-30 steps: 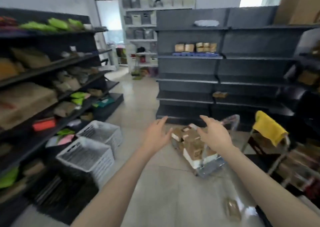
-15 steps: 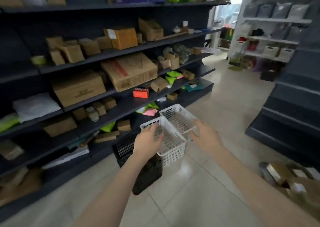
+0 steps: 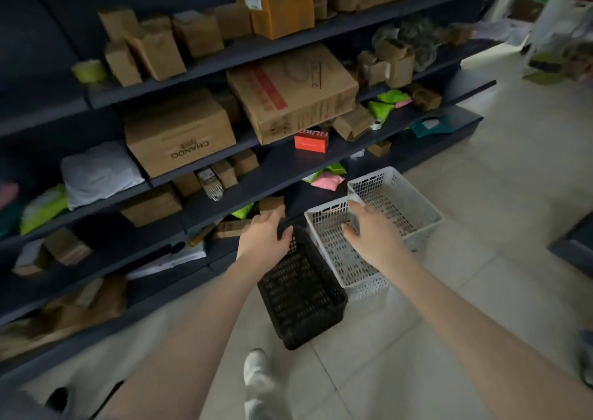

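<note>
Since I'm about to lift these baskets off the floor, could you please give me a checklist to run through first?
1. Left hand gripping the black basket: cannot tell; it covers the far rim.
2. Right hand gripping the near white basket: not ok; its fingers are spread, open above it.
3. Black basket empty: ok; nothing visible inside.
4. Near white basket empty: ok where visible.
5. Near white basket free of the far white basket: cannot tell; they stand close, perhaps touching.
</note>
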The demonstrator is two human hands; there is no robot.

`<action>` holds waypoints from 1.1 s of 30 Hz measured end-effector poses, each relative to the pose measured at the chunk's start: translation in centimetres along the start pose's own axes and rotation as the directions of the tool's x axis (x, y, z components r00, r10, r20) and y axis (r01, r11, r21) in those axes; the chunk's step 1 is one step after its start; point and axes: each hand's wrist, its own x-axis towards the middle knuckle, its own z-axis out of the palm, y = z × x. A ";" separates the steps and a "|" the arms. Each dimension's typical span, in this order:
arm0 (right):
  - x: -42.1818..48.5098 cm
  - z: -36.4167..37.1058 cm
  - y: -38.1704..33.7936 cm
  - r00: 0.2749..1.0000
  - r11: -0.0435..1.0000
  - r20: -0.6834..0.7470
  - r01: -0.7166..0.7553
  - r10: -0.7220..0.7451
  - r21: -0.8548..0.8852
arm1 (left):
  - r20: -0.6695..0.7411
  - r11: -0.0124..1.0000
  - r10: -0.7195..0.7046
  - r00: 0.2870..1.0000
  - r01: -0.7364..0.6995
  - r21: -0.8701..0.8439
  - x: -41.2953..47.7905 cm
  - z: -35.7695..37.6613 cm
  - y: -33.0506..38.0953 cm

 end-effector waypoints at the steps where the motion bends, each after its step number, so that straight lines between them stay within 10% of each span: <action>1: 1.3 0.8 0.1 1.000 1.000 -0.001 -0.016 0.016 -0.003 | 0.013 1.000 0.013 1.000 -0.013 0.009 1.8 0.5 -0.6; 10: 13.0 9.6 0.9 0.918 0.913 -0.018 -0.393 0.397 0.109 | 0.184 0.963 0.263 0.947 -0.268 0.004 20.8 5.5 -6.8; 20: 16.9 23.5 1.4 0.561 0.546 0.049 -0.820 0.827 0.174 | 0.426 0.828 0.505 0.751 -0.560 0.005 35.0 17.1 -11.4; 33: 13.7 56.9 8.8 0.200 0.219 0.331 -0.975 0.922 -0.021 | 0.590 0.733 0.422 0.688 -0.642 0.223 42.4 47.8 -26.6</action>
